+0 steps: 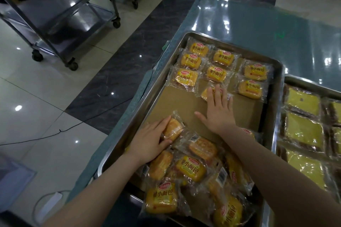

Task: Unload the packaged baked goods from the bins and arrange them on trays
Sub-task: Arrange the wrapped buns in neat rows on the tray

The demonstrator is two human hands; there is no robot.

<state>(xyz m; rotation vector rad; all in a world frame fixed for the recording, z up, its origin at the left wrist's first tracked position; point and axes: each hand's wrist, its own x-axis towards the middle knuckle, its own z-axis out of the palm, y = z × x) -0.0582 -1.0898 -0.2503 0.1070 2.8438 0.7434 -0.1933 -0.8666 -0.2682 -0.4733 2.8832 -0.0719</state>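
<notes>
Risk here: the right hand (218,112), fingers straight and spread, presses a clear-wrapped yellow bread packet (206,93) into the middle row on the rectangular steel tray (151,97). Push too hard and it slides on the brown paper liner (180,101), knocking the neat rows (215,73) crooked. The left hand (151,140) curls round another glossy packet (173,129) at the edge of the loose heap (191,169) at the tray's near end; slick film could slip free. Packets look soft, golden, red-logoed.

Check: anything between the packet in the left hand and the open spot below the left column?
Nothing visible. The left hand grips the held packet; only bare liner lies ahead. The right hand rests on a middle-column packet, off to the side.
</notes>
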